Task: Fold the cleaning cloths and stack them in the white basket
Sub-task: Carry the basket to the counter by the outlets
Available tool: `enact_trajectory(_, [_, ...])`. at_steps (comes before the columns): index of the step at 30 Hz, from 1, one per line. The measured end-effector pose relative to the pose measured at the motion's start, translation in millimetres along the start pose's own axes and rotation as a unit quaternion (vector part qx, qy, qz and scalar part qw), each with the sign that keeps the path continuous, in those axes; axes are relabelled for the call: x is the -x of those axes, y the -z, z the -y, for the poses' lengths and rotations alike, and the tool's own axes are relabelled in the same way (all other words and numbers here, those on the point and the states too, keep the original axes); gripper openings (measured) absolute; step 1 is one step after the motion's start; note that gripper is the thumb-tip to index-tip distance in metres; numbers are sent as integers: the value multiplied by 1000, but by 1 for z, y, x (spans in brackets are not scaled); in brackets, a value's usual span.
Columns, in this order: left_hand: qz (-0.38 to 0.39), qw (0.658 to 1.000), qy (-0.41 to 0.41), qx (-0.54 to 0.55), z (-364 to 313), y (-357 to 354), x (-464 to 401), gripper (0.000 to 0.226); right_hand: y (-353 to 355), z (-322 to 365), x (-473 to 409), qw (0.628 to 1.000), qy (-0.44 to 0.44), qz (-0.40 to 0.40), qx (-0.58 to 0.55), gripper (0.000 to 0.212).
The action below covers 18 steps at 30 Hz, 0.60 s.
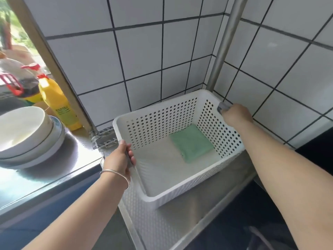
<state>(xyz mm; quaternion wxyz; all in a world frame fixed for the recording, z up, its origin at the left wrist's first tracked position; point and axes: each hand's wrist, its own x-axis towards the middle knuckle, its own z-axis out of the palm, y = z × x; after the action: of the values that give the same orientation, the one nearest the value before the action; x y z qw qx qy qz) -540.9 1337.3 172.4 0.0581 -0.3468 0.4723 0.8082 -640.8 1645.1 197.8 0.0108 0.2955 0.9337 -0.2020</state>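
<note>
— Where the two bare forearms reach in from the bottom edge, what do the hands have hold of?

— The left hand (120,159), a thin silver bangle (117,175) on its wrist, grips the grey handle on the left rim of the white perforated plastic basket (182,183), fingers curled over the edge. The right hand (237,115) is closed round the matching grey handle (223,107) at the far right rim.

— And the basket itself?

— It is over a shiny steel shelf (212,193) in a tiled corner, tilted a little; I cannot tell whether it is lifted clear or resting.

— Any cloth in it?

— One folded mint-green cleaning cloth (191,143) lies flat on the basket floor, towards the right wall and back corner.

— What lies farther off?

— To the left, a stack of white ceramic bowls (30,136) sits on the steel counter; behind them stands a yellow plastic bottle with a red cap (57,103). Past the basket, white square wall tiles with dark grout (144,51) meet in the corner, and a steel pole (225,42) rises just behind the basket's rear right corner.
</note>
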Motion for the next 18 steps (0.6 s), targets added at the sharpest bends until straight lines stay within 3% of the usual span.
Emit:
enact_trajectory(3, [14, 1000, -15, -22, -23, 30, -3, 36, 10, 14, 23, 998, 19, 59, 14, 35])
enact_trajectory(8, [32, 999, -25, -21, -78, 106, 2, 31, 8, 54, 85, 989, 38, 126, -65, 30])
enact_trajectory(18, [-26, 997, -68, -20, -156, 306, 38, 25, -58, 169, 247, 964, 118, 216, -103, 17])
